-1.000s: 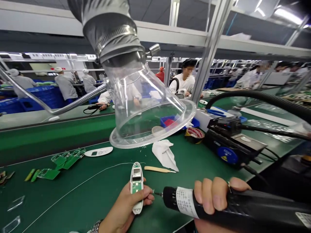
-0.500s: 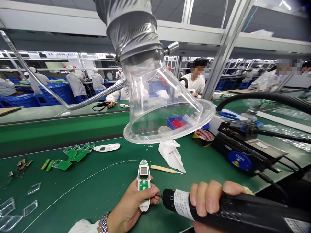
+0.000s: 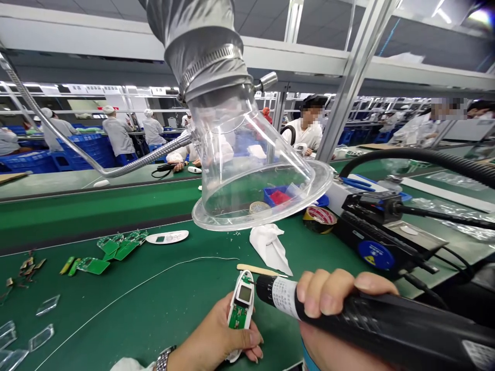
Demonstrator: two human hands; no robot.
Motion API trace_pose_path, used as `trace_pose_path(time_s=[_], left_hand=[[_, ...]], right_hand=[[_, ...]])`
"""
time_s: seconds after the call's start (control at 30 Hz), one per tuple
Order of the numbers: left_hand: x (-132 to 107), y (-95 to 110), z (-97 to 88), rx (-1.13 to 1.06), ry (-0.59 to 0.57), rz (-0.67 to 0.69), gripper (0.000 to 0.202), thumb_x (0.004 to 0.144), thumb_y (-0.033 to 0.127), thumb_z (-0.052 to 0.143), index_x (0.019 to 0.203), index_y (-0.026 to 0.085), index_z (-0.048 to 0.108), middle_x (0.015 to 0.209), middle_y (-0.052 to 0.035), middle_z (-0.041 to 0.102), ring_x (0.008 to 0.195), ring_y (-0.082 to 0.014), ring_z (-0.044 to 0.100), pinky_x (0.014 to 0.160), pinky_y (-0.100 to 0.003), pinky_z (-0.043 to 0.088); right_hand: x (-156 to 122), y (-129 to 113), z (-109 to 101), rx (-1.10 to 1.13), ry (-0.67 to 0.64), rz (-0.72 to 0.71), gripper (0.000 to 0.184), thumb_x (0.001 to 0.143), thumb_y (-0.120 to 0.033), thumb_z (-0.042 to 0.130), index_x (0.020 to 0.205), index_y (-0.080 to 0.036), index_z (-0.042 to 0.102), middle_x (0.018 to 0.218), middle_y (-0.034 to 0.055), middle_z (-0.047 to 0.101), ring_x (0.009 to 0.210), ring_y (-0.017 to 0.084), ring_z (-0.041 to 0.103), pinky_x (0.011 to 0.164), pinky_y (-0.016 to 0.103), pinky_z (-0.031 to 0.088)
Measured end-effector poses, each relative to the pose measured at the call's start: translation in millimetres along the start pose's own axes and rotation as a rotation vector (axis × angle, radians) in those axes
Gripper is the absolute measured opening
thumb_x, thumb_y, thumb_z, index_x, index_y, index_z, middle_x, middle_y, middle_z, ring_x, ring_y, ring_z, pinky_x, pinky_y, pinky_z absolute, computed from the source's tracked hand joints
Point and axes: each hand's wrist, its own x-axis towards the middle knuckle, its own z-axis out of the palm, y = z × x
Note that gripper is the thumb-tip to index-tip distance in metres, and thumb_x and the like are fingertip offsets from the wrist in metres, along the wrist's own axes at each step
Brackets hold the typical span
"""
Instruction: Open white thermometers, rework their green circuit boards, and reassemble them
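Observation:
My left hand [image 3: 228, 332] is closed round a white handheld device housing [image 3: 231, 355] that holds a green circuit board with a small grey display [image 3: 245, 294]. The housing stands tilted, its upper end toward the far side. My right hand [image 3: 328, 299] grips a black electric screwdriver [image 3: 371, 322] with a white label near its nose. The screwdriver's tip reaches the top end of the board, beside the display; whether a screw sits there is too small to tell. Just beyond lies a wooden-handled pick [image 3: 257, 269], near a crumpled white tissue [image 3: 270, 247].
A clear extraction hood [image 3: 263, 196] hangs over the bench. Green circuit boards [image 3: 124, 248], a white cover [image 3: 167, 237] and clear plastic windows [image 3: 42, 337] lie left. Tape [image 3: 319, 220] and a black powered unit [image 3: 371, 242] stand right. Co-workers sit across the line.
The screwdriver's tip has gone from the lower right side of the housing up to its top end. My left hand has shifted the housing slightly right and nearer, tilting it.

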Motion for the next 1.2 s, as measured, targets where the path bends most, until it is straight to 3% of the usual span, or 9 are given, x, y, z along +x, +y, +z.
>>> trace_pose_path(time_s=[0.17,0.33,0.73,1.07,1.2], left_hand=[[-2,4,3.3,0.022,-0.001,0.002,0.055,0.050,0.033,0.082,0.086,0.016,0.044,0.061,0.0019,0.061,0.053,-0.0117,0.059,0.053,-0.024,0.046],[-7,12,8.7,0.064,0.011,-0.010,0.054,0.051,0.033,0.081,0.086,0.015,0.044,0.062,0.0013,0.061,0.054,-0.0112,0.058,0.055,-0.024,0.046],[-8,11,8.1,0.053,-0.005,-0.016,0.055,0.050,0.034,0.081,0.084,0.016,0.042,0.061,0.0017,0.060,0.053,-0.0115,0.058,0.055,-0.024,0.046],[-6,7,7.7,0.060,-0.014,-0.013,0.058,0.049,0.036,0.081,0.089,0.017,0.043,0.061,0.0019,0.060,0.053,-0.0125,0.058,0.054,-0.025,0.045],[-6,2,6.7,0.103,0.012,0.038,0.059,0.056,0.036,0.077,0.100,0.016,0.044,0.066,0.0025,0.058,0.057,-0.0115,0.057,0.057,-0.025,0.046]], right_hand=[[-3,13,1,0.044,0.041,-0.005,0.020,0.083,-0.041,0.046,0.084,-0.025,0.057,0.054,-0.0038,0.058,0.043,0.012,0.049,0.046,0.028,0.042],[-6,13,1,0.016,0.016,0.046,0.017,0.085,-0.023,0.039,0.085,-0.026,0.055,0.055,-0.0034,0.057,0.047,0.012,0.051,0.051,0.028,0.042],[-7,16,-5,-0.014,0.035,-0.030,0.023,0.084,-0.046,0.044,0.085,-0.027,0.057,0.054,-0.0054,0.057,0.041,0.013,0.048,0.044,0.028,0.039],[-8,14,-5,-0.031,0.013,0.000,0.014,0.086,-0.036,0.044,0.087,-0.028,0.055,0.056,-0.0050,0.058,0.044,0.014,0.051,0.047,0.030,0.041],[-9,8,-8,-0.061,-0.107,0.051,0.016,0.086,-0.036,0.043,0.083,-0.029,0.057,0.058,-0.0035,0.060,0.047,0.016,0.055,0.050,0.032,0.042]])
